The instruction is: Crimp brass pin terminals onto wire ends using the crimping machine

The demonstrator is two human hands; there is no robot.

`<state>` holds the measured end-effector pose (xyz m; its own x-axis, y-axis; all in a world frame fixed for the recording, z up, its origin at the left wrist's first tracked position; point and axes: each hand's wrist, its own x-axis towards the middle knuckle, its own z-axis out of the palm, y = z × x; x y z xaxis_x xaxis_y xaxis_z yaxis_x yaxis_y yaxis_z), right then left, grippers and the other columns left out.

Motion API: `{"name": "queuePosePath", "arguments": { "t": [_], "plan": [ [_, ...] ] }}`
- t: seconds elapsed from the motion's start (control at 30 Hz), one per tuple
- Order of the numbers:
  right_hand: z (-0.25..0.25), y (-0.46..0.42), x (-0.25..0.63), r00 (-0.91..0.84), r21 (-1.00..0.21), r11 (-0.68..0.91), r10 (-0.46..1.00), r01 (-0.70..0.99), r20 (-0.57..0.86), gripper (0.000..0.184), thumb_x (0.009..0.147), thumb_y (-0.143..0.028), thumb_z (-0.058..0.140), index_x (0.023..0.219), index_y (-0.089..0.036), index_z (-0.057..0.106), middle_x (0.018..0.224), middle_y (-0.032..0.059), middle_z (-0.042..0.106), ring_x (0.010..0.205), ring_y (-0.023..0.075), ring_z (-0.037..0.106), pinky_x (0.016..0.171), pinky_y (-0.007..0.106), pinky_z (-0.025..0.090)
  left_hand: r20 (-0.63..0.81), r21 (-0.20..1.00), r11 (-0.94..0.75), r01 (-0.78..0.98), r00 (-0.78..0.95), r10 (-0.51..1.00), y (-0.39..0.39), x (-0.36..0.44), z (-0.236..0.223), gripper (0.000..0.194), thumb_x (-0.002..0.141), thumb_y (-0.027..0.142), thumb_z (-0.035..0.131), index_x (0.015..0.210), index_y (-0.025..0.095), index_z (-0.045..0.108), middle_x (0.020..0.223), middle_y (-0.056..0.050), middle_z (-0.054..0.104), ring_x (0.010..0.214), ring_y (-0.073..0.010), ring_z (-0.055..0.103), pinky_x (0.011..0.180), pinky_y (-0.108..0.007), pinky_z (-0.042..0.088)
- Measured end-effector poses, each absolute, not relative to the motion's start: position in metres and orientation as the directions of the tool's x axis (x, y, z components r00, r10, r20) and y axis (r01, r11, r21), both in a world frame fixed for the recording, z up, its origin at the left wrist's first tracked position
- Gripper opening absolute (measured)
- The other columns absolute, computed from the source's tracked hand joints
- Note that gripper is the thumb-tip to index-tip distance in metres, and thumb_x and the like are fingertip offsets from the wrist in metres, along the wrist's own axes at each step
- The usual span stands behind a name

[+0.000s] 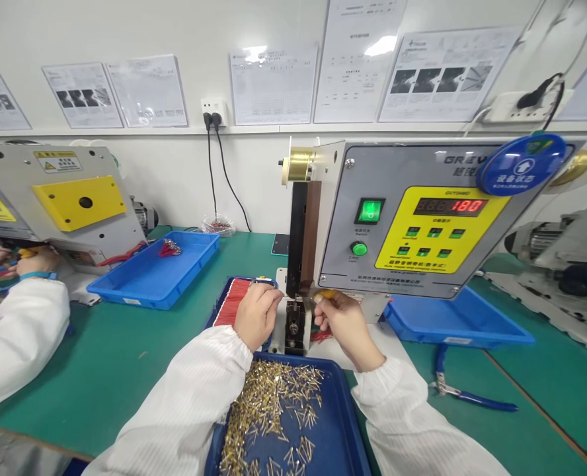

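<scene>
The right hand (340,324) and left hand (257,316) sit close on either side of the die post of the crimping press (293,327), which stands between them and blocks a straight pass across. Ahead, the press body (412,218) walls off the way forward. The blue tray of brass terminals (293,423) lies just below the wrists. Leftward, a stretch of green bench (105,370) gives a hand room up to the blue tray (149,277); rightward, blue-handled pliers (465,396) lie across the bench.
</scene>
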<state>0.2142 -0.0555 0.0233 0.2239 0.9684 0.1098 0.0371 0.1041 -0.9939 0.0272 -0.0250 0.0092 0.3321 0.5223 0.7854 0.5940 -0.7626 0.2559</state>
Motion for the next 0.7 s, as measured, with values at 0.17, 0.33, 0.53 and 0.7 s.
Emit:
{"name": "queuePosePath", "arguments": {
  "t": [0.17,0.33,0.53,0.7],
  "plan": [
    [0.024,-0.066,0.209,0.234,-0.972,0.182,0.948,0.152,0.214,0.029,0.074,-0.047,0.062,0.073,-0.019,0.058,0.061,0.0028,0.064,0.049,0.0172,0.058,0.047,0.029,0.047,0.779,0.341,-0.742,0.577,0.269,0.567,-0.026,0.025,0.012,0.015,0.091,0.017,0.045,0.092,0.018,0.061,0.091,-0.006,0.060,0.091,-0.0172,0.054,0.082,-0.031,0.046],
    [0.039,-0.096,0.213,0.353,-0.877,0.297,0.829,0.377,0.433,0.017,0.078,-0.034,0.058,0.084,-0.019,0.065,0.085,0.0083,0.071,0.078,0.0235,0.066,0.074,0.036,0.051,0.572,0.755,-0.562,0.339,0.080,0.817,-0.047,0.023,0.020,0.011,0.086,0.025,0.054,0.082,0.017,0.061,0.084,-0.003,0.059,0.078,-0.0134,0.055,0.072,-0.027,0.046],
    [0.044,-0.122,0.212,0.202,-0.934,0.222,0.937,0.280,0.283,0.014,0.076,-0.034,0.059,0.073,-0.020,0.060,0.071,0.0058,0.070,0.067,0.0215,0.066,0.065,0.033,0.052,0.131,0.991,-0.120,-0.064,0.233,0.964,-0.081,0.031,0.016,0.024,0.078,0.039,0.063,0.080,0.016,0.059,0.069,0.002,0.053,0.061,-0.0089,0.046,0.057,-0.021,0.039],
    [0.035,-0.130,0.205,0.028,-0.947,0.127,0.990,0.295,0.141,0.014,0.075,-0.033,0.061,0.079,-0.019,0.060,0.066,0.0015,0.066,0.063,0.0194,0.063,0.060,0.030,0.049,0.181,0.983,-0.179,-0.039,0.349,0.920,-0.092,0.035,0.012,0.026,0.076,0.040,0.066,0.078,0.015,0.060,0.073,0.000,0.057,0.068,-0.0112,0.050,0.066,-0.024,0.042]
  ]
}}
